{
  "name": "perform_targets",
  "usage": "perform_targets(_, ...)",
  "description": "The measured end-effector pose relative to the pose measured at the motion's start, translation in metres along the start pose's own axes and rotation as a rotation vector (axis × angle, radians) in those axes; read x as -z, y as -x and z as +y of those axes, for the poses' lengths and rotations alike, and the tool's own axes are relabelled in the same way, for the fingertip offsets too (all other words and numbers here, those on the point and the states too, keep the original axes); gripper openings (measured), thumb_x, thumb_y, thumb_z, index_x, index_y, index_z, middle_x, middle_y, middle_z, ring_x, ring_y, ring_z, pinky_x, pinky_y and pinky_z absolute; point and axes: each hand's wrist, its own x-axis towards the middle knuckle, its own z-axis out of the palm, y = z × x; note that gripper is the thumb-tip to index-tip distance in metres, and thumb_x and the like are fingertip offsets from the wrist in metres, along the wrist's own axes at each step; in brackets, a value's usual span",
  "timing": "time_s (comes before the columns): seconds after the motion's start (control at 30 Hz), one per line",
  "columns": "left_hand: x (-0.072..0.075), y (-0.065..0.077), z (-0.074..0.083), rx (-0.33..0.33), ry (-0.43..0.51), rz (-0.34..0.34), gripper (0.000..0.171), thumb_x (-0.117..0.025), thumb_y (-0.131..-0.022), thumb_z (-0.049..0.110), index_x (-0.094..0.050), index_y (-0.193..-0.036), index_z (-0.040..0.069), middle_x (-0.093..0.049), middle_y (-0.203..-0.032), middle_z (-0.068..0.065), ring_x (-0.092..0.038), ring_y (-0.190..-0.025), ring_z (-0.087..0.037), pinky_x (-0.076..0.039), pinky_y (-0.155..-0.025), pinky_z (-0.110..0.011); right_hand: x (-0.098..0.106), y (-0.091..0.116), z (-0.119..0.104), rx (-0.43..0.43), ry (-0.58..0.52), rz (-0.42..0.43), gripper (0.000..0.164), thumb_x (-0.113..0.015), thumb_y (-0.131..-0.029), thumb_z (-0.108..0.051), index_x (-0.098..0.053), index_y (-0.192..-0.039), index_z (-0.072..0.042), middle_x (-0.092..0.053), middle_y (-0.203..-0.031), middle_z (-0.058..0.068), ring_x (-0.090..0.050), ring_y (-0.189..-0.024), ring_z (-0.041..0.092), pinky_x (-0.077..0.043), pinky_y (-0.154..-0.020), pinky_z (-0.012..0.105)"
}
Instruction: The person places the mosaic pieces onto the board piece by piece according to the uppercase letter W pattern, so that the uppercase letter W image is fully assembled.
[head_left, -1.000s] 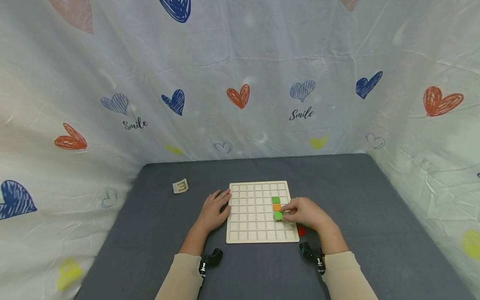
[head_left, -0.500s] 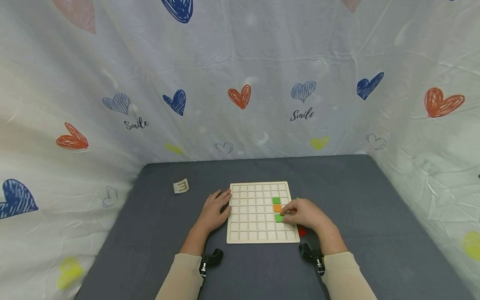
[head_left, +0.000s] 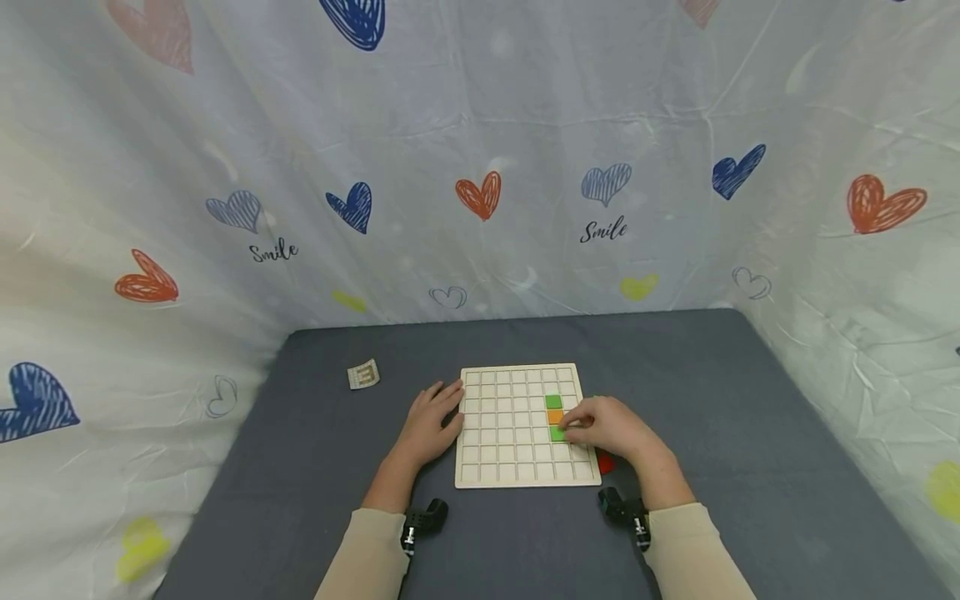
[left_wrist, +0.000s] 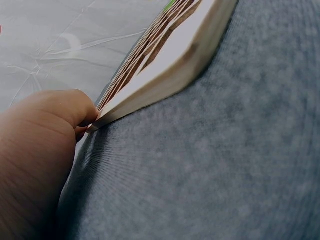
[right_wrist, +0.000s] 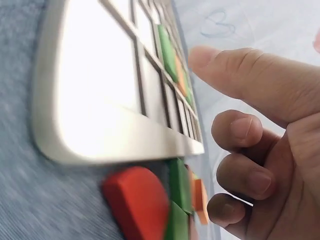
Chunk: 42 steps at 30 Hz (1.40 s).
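On a grey table (head_left: 517,542), a pale gridded board (head_left: 495,454) lies with its left edge against the left hand (head_left: 429,427), fingers loosely extended and grasping nothing. Over the board's right half, the right hand (head_left: 611,427) bends its fingers at the near green tile (head_left: 556,434) — whether pinching or merely touching it, I cannot tell. Beyond that tile, in one line, sit an orange tile (head_left: 554,417) and a far green tile (head_left: 553,402); a red block (right_wrist: 137,200) lies beside the board's near right side.

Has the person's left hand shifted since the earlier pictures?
No, not visibly. In the head view, the left hand keeps the same place relative to the small card on the table, at the board's left edge.
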Motion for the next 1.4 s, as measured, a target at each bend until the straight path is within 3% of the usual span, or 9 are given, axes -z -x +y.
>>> perform_targets(0.17,-0.001,-0.002,0.001,-0.005,0.003,0.001,0.05,-0.056,-0.105,0.022,-0.05,-0.152,0.004,-0.043,-0.16,-0.009,-0.028,-0.15,-0.041,-0.014,-0.124,-0.062,0.011,0.007,0.006,-0.019,-0.064,0.014,0.014,-0.077,-0.094,-0.02,-0.082,-0.106,-0.016,-0.054,-0.074,0.001,-0.044,-0.066,0.017,-0.043,-0.062,0.032)
perform_targets(0.4,0.0,-0.001,0.002,0.006,-0.005,-0.003,0.05,-0.056,-0.106,0.023,-0.05,-0.152,0.005,-0.042,-0.16,-0.007,-0.028,-0.15,-0.04,-0.015,-0.124,-0.061,0.03,0.019,0.024,-0.062,-0.057,0.045,0.024,-0.075,-0.095,-0.016,-0.078,-0.117,-0.008,-0.049,-0.068,-0.001,-0.047,-0.064,0.017,-0.043,-0.061,0.03)
perform_targets(0.47,0.0,0.0,0.002,0.01,0.001,-0.002,0.051,-0.056,-0.106,0.024,-0.05,-0.152,0.005,-0.042,-0.16,-0.007,-0.028,-0.151,-0.04,-0.015,-0.124,-0.061,0.037,0.022,0.029,-0.074,-0.042,0.045,0.027,-0.074,-0.095,-0.017,-0.077,-0.12,-0.007,-0.039,-0.062,-0.002,-0.041,-0.058,0.017,-0.038,-0.057,0.028)
perform_targets(0.63,-0.002,0.0,0.0,0.006,0.0,0.005,0.05,-0.056,-0.106,0.024,-0.051,-0.152,0.004,-0.043,-0.16,-0.007,-0.029,-0.15,-0.04,-0.016,-0.124,-0.062,0.044,0.029,0.042,-0.117,-0.003,0.032,0.031,-0.075,-0.093,-0.014,-0.075,-0.122,-0.007,-0.031,-0.06,-0.003,-0.029,-0.054,0.015,-0.029,-0.052,0.029)
perform_targets(0.83,-0.003,0.002,0.001,0.007,-0.002,0.015,0.05,-0.057,-0.105,0.023,-0.052,-0.151,0.004,-0.044,-0.159,-0.008,-0.03,-0.15,-0.04,-0.017,-0.123,-0.062,0.041,0.032,0.047,-0.145,0.005,-0.011,0.032,-0.074,-0.088,-0.009,-0.076,-0.12,-0.007,-0.036,-0.061,-0.003,-0.028,-0.052,0.013,-0.027,-0.052,0.028)
perform_targets(1.13,-0.001,0.001,0.003,-0.003,0.001,0.017,0.05,-0.057,-0.105,0.022,-0.052,-0.15,0.003,-0.045,-0.158,-0.009,-0.03,-0.149,-0.042,-0.017,-0.122,-0.064,0.043,0.033,0.048,-0.147,0.112,0.045,0.023,-0.077,-0.091,-0.018,-0.077,-0.112,-0.009,-0.038,-0.061,-0.002,-0.034,-0.054,0.015,-0.028,-0.054,0.03)
perform_targets(1.4,0.001,0.001,0.005,-0.006,0.011,0.022,0.05,-0.058,-0.105,0.022,-0.053,-0.15,0.003,-0.045,-0.158,-0.01,-0.03,-0.149,-0.042,-0.017,-0.123,-0.064,0.044,0.035,0.044,-0.199,0.202,0.089,0.039,-0.083,-0.085,-0.034,-0.071,-0.11,-0.006,-0.048,-0.072,0.003,-0.045,-0.063,0.019,-0.033,-0.056,0.033)
